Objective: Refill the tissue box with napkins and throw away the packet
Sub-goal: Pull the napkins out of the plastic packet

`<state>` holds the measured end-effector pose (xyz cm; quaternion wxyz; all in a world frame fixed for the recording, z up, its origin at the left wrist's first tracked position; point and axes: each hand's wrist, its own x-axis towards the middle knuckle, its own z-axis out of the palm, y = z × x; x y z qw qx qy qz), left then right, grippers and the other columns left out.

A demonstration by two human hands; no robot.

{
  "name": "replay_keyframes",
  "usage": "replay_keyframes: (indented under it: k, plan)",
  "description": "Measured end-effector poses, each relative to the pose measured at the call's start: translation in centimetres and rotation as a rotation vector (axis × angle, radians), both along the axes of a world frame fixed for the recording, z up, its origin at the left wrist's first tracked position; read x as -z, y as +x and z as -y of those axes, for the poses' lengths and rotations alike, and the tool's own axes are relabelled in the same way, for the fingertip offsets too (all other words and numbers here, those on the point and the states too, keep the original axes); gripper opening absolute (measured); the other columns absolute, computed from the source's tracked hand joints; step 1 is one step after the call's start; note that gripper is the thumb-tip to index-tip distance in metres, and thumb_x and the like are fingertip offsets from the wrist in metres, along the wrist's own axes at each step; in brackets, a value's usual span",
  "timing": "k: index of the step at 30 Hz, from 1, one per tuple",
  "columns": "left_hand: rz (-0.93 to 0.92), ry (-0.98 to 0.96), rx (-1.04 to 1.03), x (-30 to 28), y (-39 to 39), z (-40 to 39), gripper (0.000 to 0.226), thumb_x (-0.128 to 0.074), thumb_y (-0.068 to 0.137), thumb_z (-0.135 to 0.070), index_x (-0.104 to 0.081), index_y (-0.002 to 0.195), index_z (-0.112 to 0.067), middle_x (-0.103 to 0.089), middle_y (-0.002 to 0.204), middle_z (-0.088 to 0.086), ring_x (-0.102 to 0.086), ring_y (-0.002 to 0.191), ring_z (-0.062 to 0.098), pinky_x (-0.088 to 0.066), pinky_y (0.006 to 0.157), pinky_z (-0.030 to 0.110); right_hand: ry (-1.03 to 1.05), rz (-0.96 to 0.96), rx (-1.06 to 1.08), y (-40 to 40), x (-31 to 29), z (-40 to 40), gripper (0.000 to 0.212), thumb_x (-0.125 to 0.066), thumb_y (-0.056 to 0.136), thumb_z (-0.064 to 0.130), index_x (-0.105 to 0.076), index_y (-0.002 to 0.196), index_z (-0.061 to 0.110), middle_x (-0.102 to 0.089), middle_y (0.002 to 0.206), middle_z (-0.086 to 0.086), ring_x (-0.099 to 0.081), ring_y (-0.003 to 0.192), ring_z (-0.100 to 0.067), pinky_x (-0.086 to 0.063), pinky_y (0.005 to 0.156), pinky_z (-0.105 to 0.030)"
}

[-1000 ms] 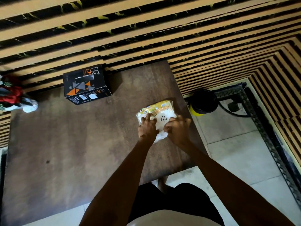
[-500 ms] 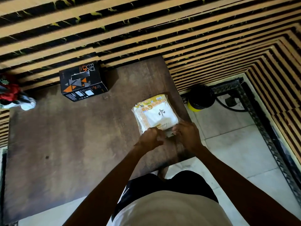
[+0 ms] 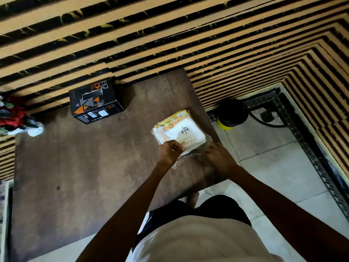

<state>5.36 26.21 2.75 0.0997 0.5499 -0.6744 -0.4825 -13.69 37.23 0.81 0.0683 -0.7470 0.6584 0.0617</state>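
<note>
A clear and yellow napkin packet (image 3: 179, 132) full of white napkins lies near the right edge of the brown table (image 3: 75, 167). My left hand (image 3: 169, 153) pinches the packet's near edge and the napkins there. My right hand (image 3: 219, 157) grips the clear plastic at the packet's near right corner. The black and orange tissue box (image 3: 94, 102) stands at the back of the table against the wall, well left of the packet. Its top shows a torn slot.
A black bin with a yellow base (image 3: 231, 114) stands on the tiled floor right of the table. A striped slatted wall (image 3: 170, 35) runs behind. A red and white figurine (image 3: 17, 120) sits at the table's far left edge.
Both hands slid from the top of the packet to its near edge. They have since drawn apart, with the plastic stretched between them.
</note>
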Motion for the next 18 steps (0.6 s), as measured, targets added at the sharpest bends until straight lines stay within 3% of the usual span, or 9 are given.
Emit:
replay_keyframes:
  k: [3,5,8,11,14,16,18]
  plan:
    - [0.007,-0.001,0.051,-0.5,-0.6,-0.3,0.007,-0.072,0.083,-0.016,-0.068,0.081,-0.011,-0.073,0.087,0.009,-0.068,0.065,0.017,-0.058,0.056,0.027,0.023,0.067,0.046,1.0,-1.3,0.3,0.031,-0.084,0.062,0.022,-0.075,0.091,0.018,-0.075,0.097,-0.004,-0.066,0.102,-0.029,-0.055,0.087,-0.041]
    - [0.009,-0.006,0.066,-0.8,-1.0,-0.6,0.006,-0.071,0.084,-0.016,-0.067,0.081,-0.013,-0.073,0.091,0.009,-0.071,0.075,0.022,-0.062,0.063,0.037,-0.009,0.169,0.052,2.0,-2.4,0.2,0.037,-0.086,0.06,0.02,-0.071,0.094,0.017,-0.073,0.099,-0.005,-0.067,0.099,-0.026,-0.054,0.09,-0.039]
    - [0.026,-0.036,0.057,-0.8,-1.4,-0.8,0.006,-0.071,0.084,-0.016,-0.067,0.081,-0.013,-0.073,0.088,0.008,-0.072,0.077,0.023,-0.061,0.069,0.044,0.117,0.451,0.174,3.4,-2.7,0.0,0.039,-0.062,0.087,0.013,-0.053,0.125,0.015,-0.059,0.129,-0.01,-0.055,0.121,-0.026,-0.047,0.103,-0.04]
    - [0.032,-0.027,0.045,-0.9,-1.5,-1.0,0.007,-0.071,0.083,-0.018,-0.066,0.079,-0.017,-0.074,0.087,0.008,-0.071,0.076,0.024,-0.061,0.07,0.047,0.24,0.547,0.349,3.1,-1.8,-0.2,0.046,-0.046,0.096,0.012,-0.04,0.141,0.014,-0.047,0.144,-0.012,-0.046,0.131,-0.031,-0.041,0.108,-0.044]
    - [0.019,-0.018,0.024,-0.9,-1.3,-0.8,0.006,-0.071,0.083,-0.016,-0.067,0.081,-0.013,-0.074,0.087,0.01,-0.072,0.075,0.025,-0.061,0.069,0.048,0.313,0.574,0.44,2.5,-1.5,-0.6,0.038,-0.04,0.1,0.025,-0.052,0.133,0.01,-0.054,0.137,-0.016,-0.051,0.126,-0.032,-0.039,0.105,-0.037]
    - [0.015,-0.019,0.017,-1.0,-1.2,-0.7,0.007,-0.071,0.084,-0.016,-0.068,0.083,-0.01,-0.074,0.086,0.011,-0.073,0.075,0.025,-0.061,0.069,0.048,0.305,0.659,0.505,2.6,-1.8,-0.5,0.048,-0.034,0.099,0.038,-0.054,0.131,0.007,-0.057,0.133,-0.018,-0.053,0.124,-0.032,-0.037,0.104,-0.032]
    - [0.005,-0.015,0.024,-1.2,-1.2,-0.6,0.007,-0.071,0.084,-0.015,-0.068,0.083,-0.009,-0.073,0.084,0.009,-0.073,0.075,0.025,-0.061,0.07,0.047,0.322,0.722,0.596,2.6,-1.6,0.3,0.036,-0.042,0.1,0.023,-0.055,0.128,0.005,-0.062,0.126,-0.019,-0.058,0.116,-0.034,-0.043,0.099,-0.035]
